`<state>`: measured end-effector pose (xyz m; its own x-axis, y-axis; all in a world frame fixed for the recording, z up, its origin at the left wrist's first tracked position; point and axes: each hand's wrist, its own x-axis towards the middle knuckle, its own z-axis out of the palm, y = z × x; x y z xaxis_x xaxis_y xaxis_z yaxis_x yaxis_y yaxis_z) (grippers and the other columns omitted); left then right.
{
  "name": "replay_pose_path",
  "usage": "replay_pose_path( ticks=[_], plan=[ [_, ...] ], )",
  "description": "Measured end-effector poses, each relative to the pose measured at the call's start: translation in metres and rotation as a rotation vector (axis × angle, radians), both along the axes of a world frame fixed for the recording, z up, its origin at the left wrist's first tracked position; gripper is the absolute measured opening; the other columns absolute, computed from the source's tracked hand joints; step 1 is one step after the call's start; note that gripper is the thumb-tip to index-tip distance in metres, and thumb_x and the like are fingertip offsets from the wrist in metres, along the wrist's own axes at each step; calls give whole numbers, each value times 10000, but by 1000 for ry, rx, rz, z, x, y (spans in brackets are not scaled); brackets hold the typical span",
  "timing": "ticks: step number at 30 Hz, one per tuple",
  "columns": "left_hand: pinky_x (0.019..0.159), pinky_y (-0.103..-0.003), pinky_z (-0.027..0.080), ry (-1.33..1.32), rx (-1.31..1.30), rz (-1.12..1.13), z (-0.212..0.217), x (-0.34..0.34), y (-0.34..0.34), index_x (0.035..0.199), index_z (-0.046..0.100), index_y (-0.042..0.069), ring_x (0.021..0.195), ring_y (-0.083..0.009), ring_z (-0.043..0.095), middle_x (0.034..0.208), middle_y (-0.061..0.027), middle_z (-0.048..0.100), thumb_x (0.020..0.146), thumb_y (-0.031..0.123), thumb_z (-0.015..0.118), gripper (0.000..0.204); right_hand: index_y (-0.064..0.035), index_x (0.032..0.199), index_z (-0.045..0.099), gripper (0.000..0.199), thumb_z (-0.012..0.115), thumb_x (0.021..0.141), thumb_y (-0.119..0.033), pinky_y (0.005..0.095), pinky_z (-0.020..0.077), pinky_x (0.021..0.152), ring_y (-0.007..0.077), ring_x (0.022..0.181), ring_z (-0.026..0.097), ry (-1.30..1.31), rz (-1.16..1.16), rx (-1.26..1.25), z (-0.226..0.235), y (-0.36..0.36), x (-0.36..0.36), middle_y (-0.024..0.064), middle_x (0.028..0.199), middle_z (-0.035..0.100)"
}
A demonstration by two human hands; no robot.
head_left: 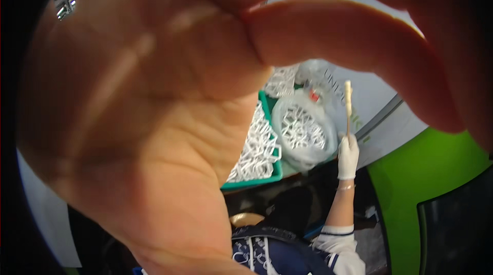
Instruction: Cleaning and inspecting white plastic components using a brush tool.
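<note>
Green surface (411,172); bare hand (169,90) curled, right hand (348,158) gripping stick (348,101).

Dark printed lettering (334,84) is running across a pale panel (377,87) on the far right; a small green printed mark (358,119) is showing nearer, slightly right of the letters.

- Probably a workshop or factory workstation
- Green plastic tray (279,171) heaped with small white angular pieces (259,150)
- Open clear plastic bag (307,159) holding similar pieces
</note>
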<state>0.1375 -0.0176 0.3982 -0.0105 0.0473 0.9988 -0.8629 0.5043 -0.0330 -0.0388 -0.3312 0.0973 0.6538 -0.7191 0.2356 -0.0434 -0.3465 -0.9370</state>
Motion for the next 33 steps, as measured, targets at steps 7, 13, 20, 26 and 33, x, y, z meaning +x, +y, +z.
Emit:
replay_pose_path(
  ticks=[7, 13, 20, 26, 33],
  plan=[
    [883, -362, 487, 91, 66, -24, -69, -32, 64, 1285, 522, 0, 978, -239, 621, 1253, -194, 570, 793, 391, 771, 676, 57, 1027, 627, 267, 530, 992, -189, 251, 402, 665, 67, 734, 441, -60, 37, -80, 18, 18, 23, -9, 789, 522],
    [880, -360, 489, 236, 180, -26, -92, -87, 75, 1265, 530, -1, 973, -238, 623, 1234, -188, 577, 801, 373, 759, 639, 32, 1063, 681, 295, 564, 989, -228, 227, 341, 576, 30, 650, 399, -74, 95, 50, 28, 21, 31, -66, 741, 478],
    [876, -358, 491, 407, 298, 17, -112, -70, 39, 1243, 539, -2, 967, -238, 626, 1211, -182, 585, 809, 352, 745, 596, 27, 1049, 670, 342, 522, 1035, -281, 271, 383, 589, 93, 557, 420, -413, 237, 113, 75, 50, 7, -11, 688, 523],
    [872, -356, 492, 454, 366, 17, -102, 5, 189, 1223, 548, -4, 961, -237, 629, 1192, -177, 592, 816, 333, 733, 560, 53, 1147, 614, 339, 469, 1048, -237, 336, 361, 545, 114, 572, 386, -1053, 104, 257, 155, 59, -36, 28, 712, 467],
    [868, -353, 494, 480, 385, -10, -110, -62, 224, 1201, 557, -5, 955, -236, 632, 1169, -170, 599, 825, 312, 718, 517, 50, 1142, 618, 341, 466, 1050, -241, 328, 358, 538, 111, 567, 388, -1019, 76, 212, 146, -23, -87, 22, 705, 468]
  ],
)
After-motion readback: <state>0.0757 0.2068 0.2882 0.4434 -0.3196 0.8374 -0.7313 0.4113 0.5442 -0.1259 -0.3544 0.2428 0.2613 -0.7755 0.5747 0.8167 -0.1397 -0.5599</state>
